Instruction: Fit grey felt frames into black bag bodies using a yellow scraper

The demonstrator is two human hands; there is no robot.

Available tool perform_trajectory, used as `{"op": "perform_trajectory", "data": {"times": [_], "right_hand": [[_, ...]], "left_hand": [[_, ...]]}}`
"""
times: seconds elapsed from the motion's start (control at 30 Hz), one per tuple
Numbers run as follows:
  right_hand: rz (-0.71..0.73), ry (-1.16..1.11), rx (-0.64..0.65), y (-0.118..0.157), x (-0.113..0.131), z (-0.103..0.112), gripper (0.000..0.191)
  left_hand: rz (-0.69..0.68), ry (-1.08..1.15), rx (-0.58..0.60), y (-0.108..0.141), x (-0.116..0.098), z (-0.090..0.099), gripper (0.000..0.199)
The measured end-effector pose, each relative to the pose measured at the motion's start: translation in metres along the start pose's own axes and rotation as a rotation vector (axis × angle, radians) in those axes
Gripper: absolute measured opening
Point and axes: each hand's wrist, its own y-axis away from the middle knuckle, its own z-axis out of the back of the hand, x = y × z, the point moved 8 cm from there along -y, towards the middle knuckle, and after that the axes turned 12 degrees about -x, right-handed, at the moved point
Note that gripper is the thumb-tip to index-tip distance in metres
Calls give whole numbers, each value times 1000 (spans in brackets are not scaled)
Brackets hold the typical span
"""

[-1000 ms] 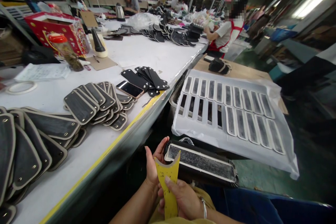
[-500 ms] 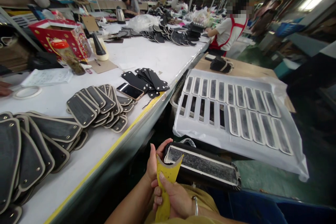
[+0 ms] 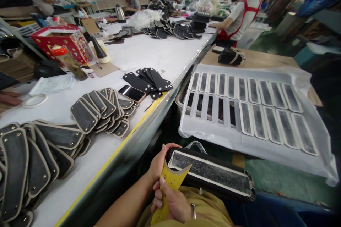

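**Yellow Tool and Black Piece Beside the White Table**

Closest, just off the right side of the white table, the right hand is closed round the yellow tool, thumb along its face, fingers wrapped about it. A silver bracelet rings that wrist. The tool's notched end overlaps the black piece in view; whether they touch, I cannot tell. The left hand, half curled, is at the end of that piece nearer the table, with some fingers hidden, so the firmness of its hold cannot be told. The piece shows a grey, white-bordered panel facing up.

On the table's near part lies a large pile of pale-edged dark panels. Past the piece, right of the table, a white tray bears two rows of grey strips. Farther along the table come a smaller stack of panels, then a phone near its yellow-striped edge, with black strips just beyond. Farther still, a co-worker with red straps stands at the table's right side.
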Motion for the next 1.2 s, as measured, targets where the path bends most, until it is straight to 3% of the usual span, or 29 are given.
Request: {"op": "perform_trajectory", "data": {"times": [0.37, 0.8, 1.2], "right_hand": [[-52, -36, 56, 11, 5, -2, 58], [-100, -101, -10, 18, 5, 1, 57], [-66, -130, 43, 24, 9, 4, 58]], "left_hand": [[-185, -367, -89, 7, -20, 0, 50], [-379, -723, -58, 5, -30, -4, 38], [-404, -714, -109, 11, -34, -12, 41]]}}
